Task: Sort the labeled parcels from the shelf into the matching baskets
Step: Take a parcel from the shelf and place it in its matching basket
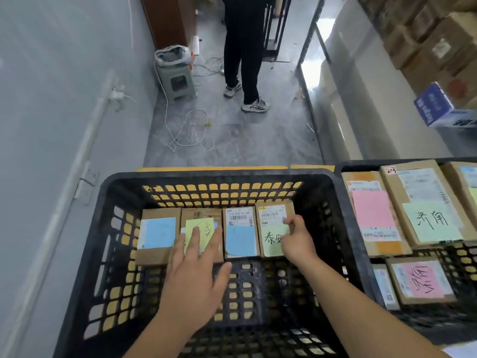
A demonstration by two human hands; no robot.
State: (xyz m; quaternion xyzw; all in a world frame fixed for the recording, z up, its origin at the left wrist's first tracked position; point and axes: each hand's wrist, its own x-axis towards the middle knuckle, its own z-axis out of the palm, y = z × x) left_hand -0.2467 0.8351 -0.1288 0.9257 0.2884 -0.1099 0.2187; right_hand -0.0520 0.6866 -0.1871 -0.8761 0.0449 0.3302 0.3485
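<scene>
A black slatted basket [124,182] in front of me holds several small cardboard parcels in a row along its far wall. My left hand [196,270] lies flat with straight fingers on the second parcel [201,215], which bears a green note. My right hand [296,239] grips the right edge of the rightmost parcel [273,228], which has a green handwritten label. Between them stands a parcel with a blue note [241,236]; another blue-noted parcel [157,236] sits at the left end.
A second black basket [346,166] to the right holds parcels with pink and green labels [431,223]. A shelf with cardboard boxes [438,47] runs along the right. A person's legs [245,60], a green stool [178,81] and loose white cable [185,130] occupy the floor ahead.
</scene>
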